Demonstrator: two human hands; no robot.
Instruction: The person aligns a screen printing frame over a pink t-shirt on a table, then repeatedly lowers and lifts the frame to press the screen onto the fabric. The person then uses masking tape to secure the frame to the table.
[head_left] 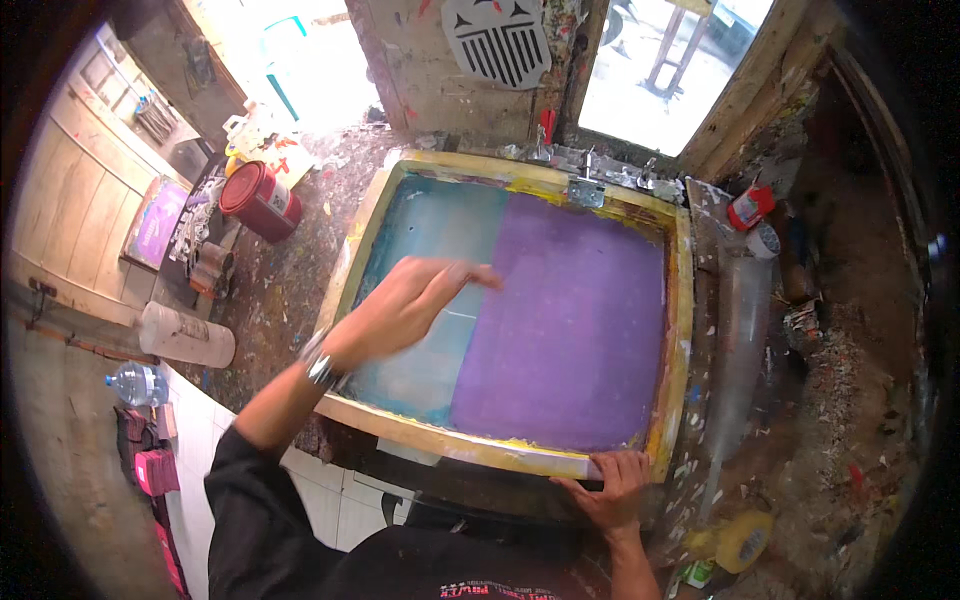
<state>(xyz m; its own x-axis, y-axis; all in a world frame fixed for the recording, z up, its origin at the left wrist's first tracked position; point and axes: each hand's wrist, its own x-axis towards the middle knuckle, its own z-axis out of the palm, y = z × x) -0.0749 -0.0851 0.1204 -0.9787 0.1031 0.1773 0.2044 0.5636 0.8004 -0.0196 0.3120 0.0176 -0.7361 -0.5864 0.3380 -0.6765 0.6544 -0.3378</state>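
A screen printing frame (505, 440) with a yellow-stained wooden border lies before me. Its mesh is teal-grey on the left and purple on the right, divided by a slanted line. Over the mesh, near that dividing line, is my left hand (415, 300), its fingers stretched toward the right and somewhat smeared by motion. I see nothing held in it, and a watch or bracelet circles that wrist. At the near right corner my right hand (615, 488) grips the frame's edge, fingers on top and thumb along the front side. A metal hinge clamp (586, 192) holds the far side.
A dark red paint bucket (260, 200) stands left of the frame, near a white cylinder (188, 334). A clear water bottle (137, 383) is farther left. Rightward are a red-labelled container (750, 207) and a yellow tape roll (743, 541). A striped stencil (498, 42) hangs on the far wall.
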